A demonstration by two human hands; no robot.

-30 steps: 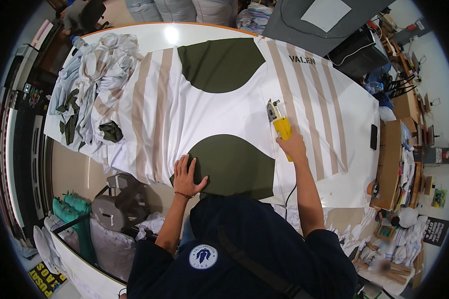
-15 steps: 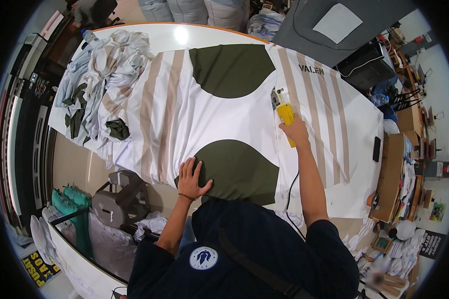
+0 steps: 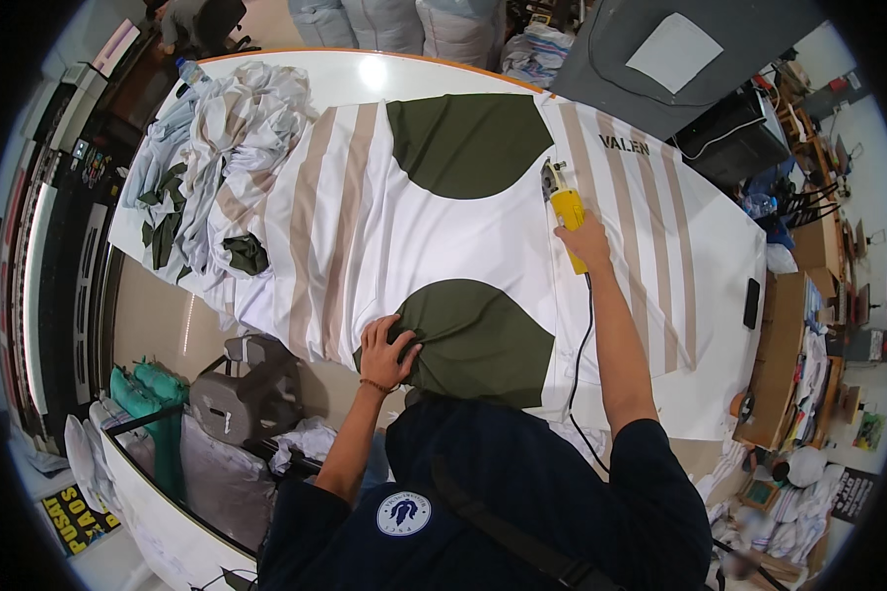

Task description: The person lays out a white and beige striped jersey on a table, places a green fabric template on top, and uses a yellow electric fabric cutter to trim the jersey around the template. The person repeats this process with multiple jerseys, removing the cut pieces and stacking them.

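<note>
A long printed fabric (image 3: 468, 236) lies spread over the white table, white with beige stripes and two dark green curved areas. My right hand (image 3: 586, 243) is wrapped round a yellow handheld electric fabric cutter (image 3: 568, 212). Its metal head rests at a lengthwise line in the cloth, just right of the far green area (image 3: 468, 143). A black cord (image 3: 574, 394) trails from the cutter toward my body. At the left corner of the near green area (image 3: 483, 340), my left hand (image 3: 386, 357) has its fingers curled into the cloth, which wrinkles around them.
Crumpled fabric (image 3: 251, 118) is heaped on the table's left end. A black phone (image 3: 751, 303) lies near the right edge of the table (image 3: 719, 394). A brown plastic stool (image 3: 246, 389) stands at the near left; a grey machine (image 3: 650, 59) stands behind the far right.
The cutter has advanced slightly away from me along the line in the cloth. My left fingers, spread flat before, have curled and bunched the green fabric. The whole view has shifted a little.
</note>
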